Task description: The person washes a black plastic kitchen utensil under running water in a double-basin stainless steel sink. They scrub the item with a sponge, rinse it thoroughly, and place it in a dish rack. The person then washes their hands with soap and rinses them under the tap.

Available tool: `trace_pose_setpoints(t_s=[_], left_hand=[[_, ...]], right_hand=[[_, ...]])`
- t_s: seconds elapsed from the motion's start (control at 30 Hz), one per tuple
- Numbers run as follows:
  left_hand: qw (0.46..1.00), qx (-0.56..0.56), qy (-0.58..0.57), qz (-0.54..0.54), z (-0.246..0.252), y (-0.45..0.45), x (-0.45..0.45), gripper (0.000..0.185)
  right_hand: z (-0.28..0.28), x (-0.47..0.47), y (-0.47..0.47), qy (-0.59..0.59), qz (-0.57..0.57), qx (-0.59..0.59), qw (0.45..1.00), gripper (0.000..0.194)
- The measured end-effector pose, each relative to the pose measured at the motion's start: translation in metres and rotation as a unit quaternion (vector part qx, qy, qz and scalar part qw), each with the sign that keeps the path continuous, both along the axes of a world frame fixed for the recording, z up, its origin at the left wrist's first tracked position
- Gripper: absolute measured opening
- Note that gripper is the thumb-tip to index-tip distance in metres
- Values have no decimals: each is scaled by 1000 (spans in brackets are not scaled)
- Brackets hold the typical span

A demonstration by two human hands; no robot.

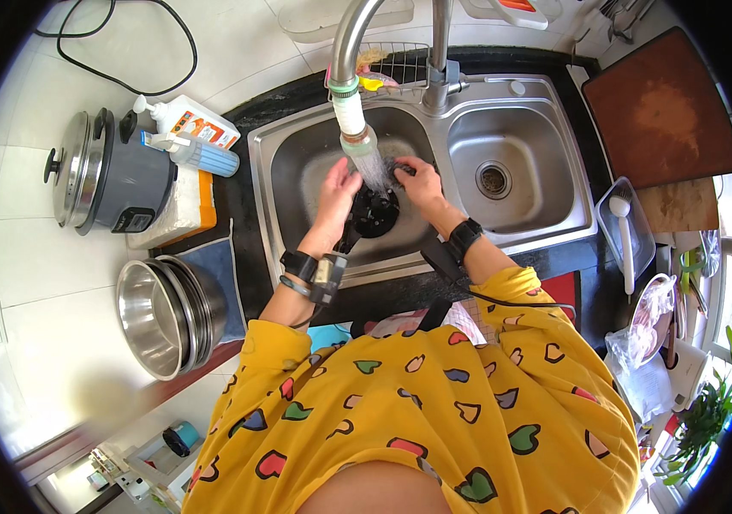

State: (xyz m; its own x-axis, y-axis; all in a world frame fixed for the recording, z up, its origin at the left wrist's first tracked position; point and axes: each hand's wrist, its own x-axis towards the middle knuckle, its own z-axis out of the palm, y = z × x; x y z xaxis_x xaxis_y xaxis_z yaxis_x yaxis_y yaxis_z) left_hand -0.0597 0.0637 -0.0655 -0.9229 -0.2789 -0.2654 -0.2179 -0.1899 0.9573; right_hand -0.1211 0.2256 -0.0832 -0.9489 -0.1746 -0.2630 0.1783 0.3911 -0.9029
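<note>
Water pours from the faucet's spray head point(358, 142) into the left basin point(295, 193) of a steel double sink. Under the stream lies a round black object point(375, 213), perhaps a pan or lid, with a dark handle-like part pointing towards me. My right hand point(422, 185) pinches a dark grey scrubber point(400, 169), probably a scouring pad, at the right side of the stream. My left hand point(339, 190) is just left of the water, fingers bent upward; whether it grips anything is unclear. Both wrists wear black straps with small devices.
The right basin point(501, 151) has a drain strainer. Left of the sink are a pump bottle point(192, 122), a rice cooker point(131, 170) and stacked steel bowls point(154, 318). On the right are a brown board point(664, 109) and a clear tray point(626, 225) with a white-handled brush point(626, 250).
</note>
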Motion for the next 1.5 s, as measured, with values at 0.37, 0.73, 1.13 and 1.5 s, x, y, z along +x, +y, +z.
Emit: trace_pose_setpoints(t_s=[0.37,0.73,1.13,1.5], left_hand=[[852,-496,-127,-111,16,15,18,92],[847,-481,-148,-171,24,10,36,61],[830,-518,-89,-188,26,9,36,88],[784,-585,-143,-150,50,7,40,88]], right_hand=[[-32,22,2,-246,20,-179,952,33],[-16,25,-10,125,-26,47,991,30],[-31,4,-14,-55,-140,-24,988,31],[-28,39,-45,22,-147,-161,976,30]])
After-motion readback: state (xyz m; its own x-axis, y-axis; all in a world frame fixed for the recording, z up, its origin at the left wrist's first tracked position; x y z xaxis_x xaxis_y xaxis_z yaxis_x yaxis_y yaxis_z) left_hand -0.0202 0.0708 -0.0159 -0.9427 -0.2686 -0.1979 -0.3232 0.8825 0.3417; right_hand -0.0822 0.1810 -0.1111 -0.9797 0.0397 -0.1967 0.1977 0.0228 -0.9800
